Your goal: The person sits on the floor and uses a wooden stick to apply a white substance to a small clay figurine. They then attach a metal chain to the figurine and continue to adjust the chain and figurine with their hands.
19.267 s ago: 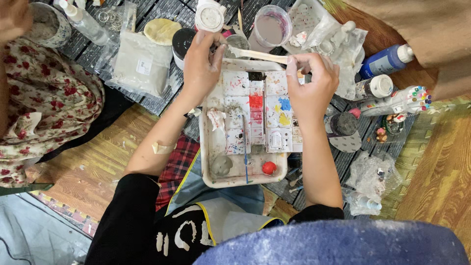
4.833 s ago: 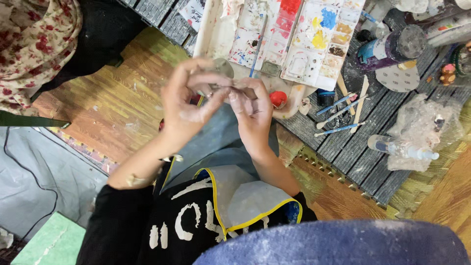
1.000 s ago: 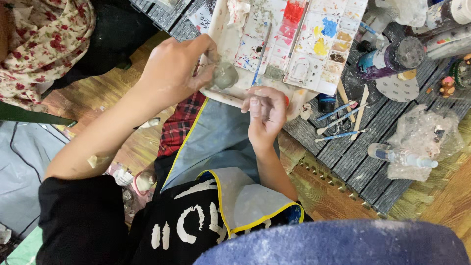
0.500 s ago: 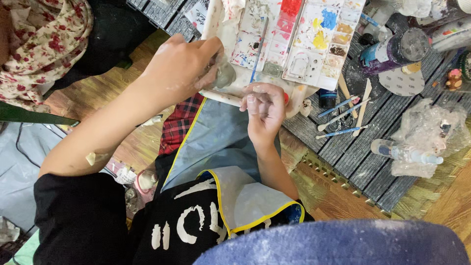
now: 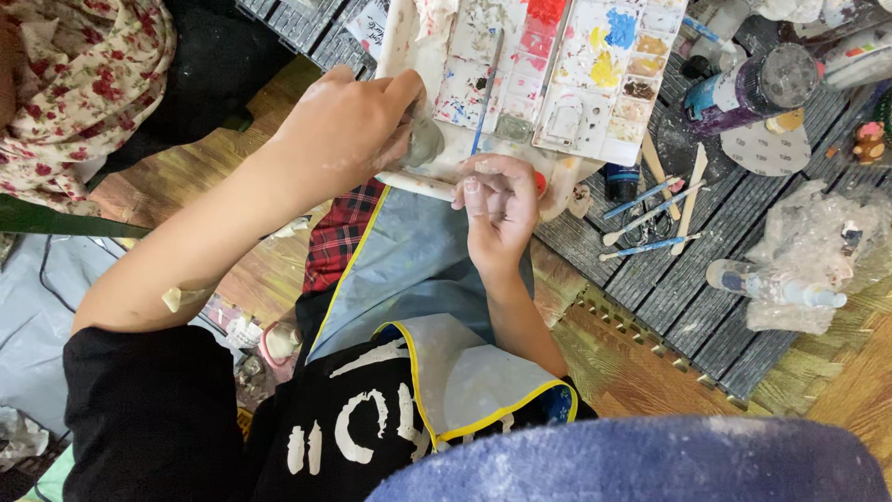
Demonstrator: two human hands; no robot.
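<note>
Left hand [image 5: 348, 125] presses grey clay lump [image 5: 425, 142] on paint palette [image 5: 557, 74] — right hand [image 5: 497, 209] just beside.

The white plastic paint palette tray [image 5: 595, 84] carries wells of red, blue, yellow and brown, with smears across its pale bottom. Beside the tray's lower left edge, a small grey clay lump [image 5: 426, 141] shows under the left hand [image 5: 344, 139], which is dusted pale. Below the tray lies a grey-blue apron with yellow trim [image 5: 418, 279] over red tartan cloth [image 5: 339, 237]. Right of the tray stands a purple glitter bottle [image 5: 753, 88] on the dark grey slatted surface [image 5: 706, 279]. Left of the tray hangs cream fabric with red flowers [image 5: 84, 74].
</note>
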